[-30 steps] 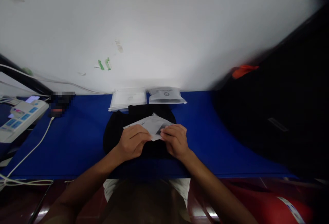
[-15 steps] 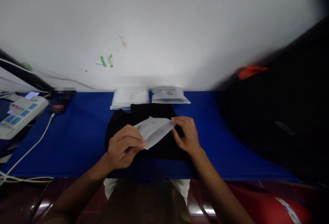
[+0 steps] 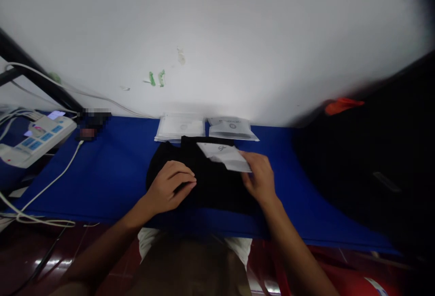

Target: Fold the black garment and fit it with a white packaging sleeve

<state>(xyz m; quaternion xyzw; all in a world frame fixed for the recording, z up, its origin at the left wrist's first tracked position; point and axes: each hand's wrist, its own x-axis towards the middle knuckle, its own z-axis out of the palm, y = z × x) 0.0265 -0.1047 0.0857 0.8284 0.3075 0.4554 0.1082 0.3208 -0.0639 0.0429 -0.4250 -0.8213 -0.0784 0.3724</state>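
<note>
My right hand [image 3: 261, 176] grips the right end of a translucent white plastic bag [image 3: 224, 155] with dark print, thumb below and fingers on top. The bag is held tilted above a folded black cloth [image 3: 207, 187] on the table. My left hand [image 3: 171, 185] is over the left part of this cloth, apart from the bag. Its thumb and fingertips come together, and nothing shows between them. Whether it touches the cloth is hard to tell.
A stack of similar plastic bags [image 3: 180, 127] and another printed bag [image 3: 234, 129] lie by the wall on the blue tabletop [image 3: 112, 169]. A power strip [image 3: 41, 139] with white cables is on the left. A large black object [image 3: 367, 160] takes up the right side.
My left hand has let go of the bag. My right hand now holds the bag alone, and its free end has swung up and away from me. The camera view has shifted slightly.
</note>
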